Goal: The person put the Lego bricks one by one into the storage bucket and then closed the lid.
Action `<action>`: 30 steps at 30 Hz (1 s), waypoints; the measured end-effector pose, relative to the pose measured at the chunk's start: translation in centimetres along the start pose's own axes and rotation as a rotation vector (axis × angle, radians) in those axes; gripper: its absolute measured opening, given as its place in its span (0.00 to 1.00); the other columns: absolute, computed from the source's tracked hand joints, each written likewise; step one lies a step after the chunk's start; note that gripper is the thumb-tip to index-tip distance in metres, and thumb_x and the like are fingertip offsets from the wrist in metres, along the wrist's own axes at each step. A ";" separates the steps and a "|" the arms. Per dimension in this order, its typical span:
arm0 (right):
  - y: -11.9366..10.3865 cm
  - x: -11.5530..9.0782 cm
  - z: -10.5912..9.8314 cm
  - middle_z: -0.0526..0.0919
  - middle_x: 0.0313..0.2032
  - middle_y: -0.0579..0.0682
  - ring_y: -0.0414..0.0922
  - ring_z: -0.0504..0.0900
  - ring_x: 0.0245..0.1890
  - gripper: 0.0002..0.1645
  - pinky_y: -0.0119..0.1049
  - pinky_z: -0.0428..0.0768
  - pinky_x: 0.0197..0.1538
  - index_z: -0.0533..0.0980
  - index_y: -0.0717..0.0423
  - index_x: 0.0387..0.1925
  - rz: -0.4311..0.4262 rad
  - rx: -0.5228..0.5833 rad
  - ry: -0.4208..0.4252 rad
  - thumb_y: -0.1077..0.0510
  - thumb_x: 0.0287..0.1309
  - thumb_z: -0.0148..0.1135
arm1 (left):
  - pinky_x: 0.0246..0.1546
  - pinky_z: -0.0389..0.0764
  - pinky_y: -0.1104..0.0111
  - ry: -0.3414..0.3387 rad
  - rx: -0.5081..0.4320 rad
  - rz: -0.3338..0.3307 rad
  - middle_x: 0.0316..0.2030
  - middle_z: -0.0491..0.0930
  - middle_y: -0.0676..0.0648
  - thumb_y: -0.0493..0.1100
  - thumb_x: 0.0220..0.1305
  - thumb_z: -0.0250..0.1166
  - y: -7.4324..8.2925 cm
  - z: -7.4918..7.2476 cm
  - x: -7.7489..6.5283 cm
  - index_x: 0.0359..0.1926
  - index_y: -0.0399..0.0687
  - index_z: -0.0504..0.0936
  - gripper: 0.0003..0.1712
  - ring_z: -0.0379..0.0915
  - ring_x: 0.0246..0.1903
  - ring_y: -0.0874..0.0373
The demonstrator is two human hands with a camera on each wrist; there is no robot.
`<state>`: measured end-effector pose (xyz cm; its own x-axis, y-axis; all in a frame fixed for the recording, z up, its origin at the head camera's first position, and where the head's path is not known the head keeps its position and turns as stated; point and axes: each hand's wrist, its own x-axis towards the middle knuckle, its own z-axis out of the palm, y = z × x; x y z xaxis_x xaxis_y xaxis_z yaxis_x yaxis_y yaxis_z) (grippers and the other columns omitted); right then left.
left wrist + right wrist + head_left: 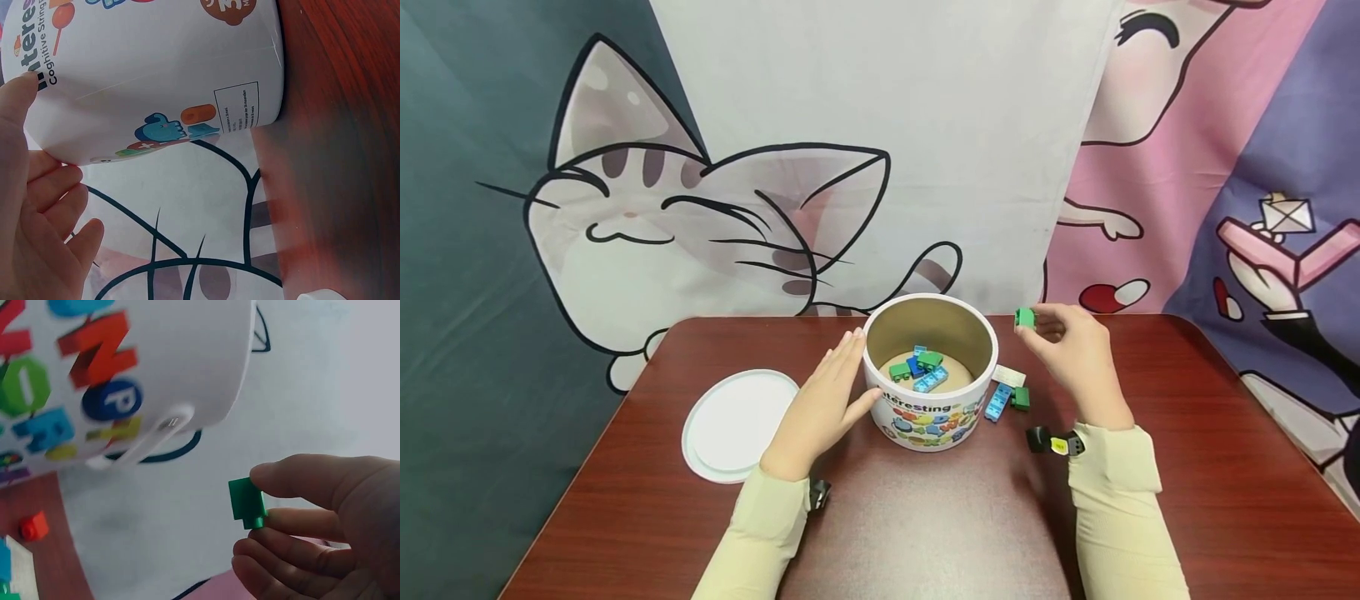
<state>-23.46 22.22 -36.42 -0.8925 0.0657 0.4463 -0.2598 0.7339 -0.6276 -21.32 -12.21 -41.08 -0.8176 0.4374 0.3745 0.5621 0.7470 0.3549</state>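
A white round tub point(929, 421) with colourful printing stands on the table, its top open. Inside it lie several green and blue toy bricks point(931, 380). My left hand point(820, 400) rests against the tub's left side with fingers straight and the thumb on the front; in the left wrist view the thumb point(19, 100) touches the printed wall. Right of the tub, my right hand point(1071, 346) pinches a small green brick point(247, 501) between thumb and fingers, raised above the table. Below that hand, a light blue brick point(997, 402) and another green brick point(1020, 398) lie beside the tub.
A white round lid point(737, 427) lies flat on the table, left of the tub. A whitish brick point(1008, 376) sits close to the tub's right side. The right wrist view shows a red brick point(34, 526) on the table. A printed cloth point(880, 100) hangs behind.
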 end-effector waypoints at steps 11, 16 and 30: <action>-2.7 -0.7 1.0 0.84 0.39 0.57 0.51 0.85 0.40 0.18 0.15 0.73 0.42 0.84 0.62 0.49 -0.129 0.081 0.063 0.60 0.58 0.73 | 0.76 0.56 0.51 0.020 0.010 0.022 0.78 0.54 0.43 0.56 0.73 0.61 -0.3 0.3 0.0 0.79 0.40 0.52 0.46 0.46 0.78 0.52; -3.7 -0.9 1.6 0.83 0.38 0.57 0.52 0.86 0.40 0.18 0.23 0.81 0.45 0.84 0.62 0.49 -0.188 0.104 0.080 0.62 0.56 0.75 | 0.75 0.57 0.50 0.024 0.010 0.027 0.78 0.55 0.42 0.56 0.73 0.61 -0.4 0.4 0.1 0.79 0.40 0.53 0.46 0.46 0.78 0.52; -4.9 -1.4 4.2 0.81 0.44 0.59 0.54 0.85 0.42 0.24 0.49 0.84 0.45 0.82 0.67 0.54 -0.271 0.104 0.031 0.67 0.54 0.74 | 0.76 0.56 0.51 0.019 0.006 0.023 0.78 0.54 0.43 0.57 0.73 0.61 -0.5 0.5 0.1 0.80 0.41 0.52 0.46 0.45 0.78 0.53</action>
<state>-22.45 15.72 -36.66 -0.7742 -0.1010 0.6248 -0.5246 0.6547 -0.5442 -21.75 -12.33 -41.66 -0.8021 0.4447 0.3987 0.5797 0.7401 0.3409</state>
